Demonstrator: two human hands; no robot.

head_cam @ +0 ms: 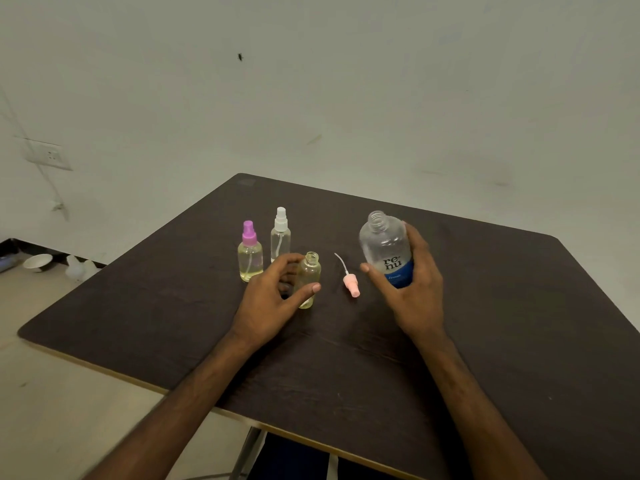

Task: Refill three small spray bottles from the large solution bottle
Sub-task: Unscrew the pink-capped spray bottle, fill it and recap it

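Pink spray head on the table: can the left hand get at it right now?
Likely yes, but not freely: the left hand grips the uncapped spray bottle, so it must let go first. The pink spray head lies just right of that bottle on bare tabletop, with nothing between.

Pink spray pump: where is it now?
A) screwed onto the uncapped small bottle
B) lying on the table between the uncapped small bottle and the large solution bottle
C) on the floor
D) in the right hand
B: the pink spray pump lies loose on the table, between the uncapped small bottle and the large solution bottle.
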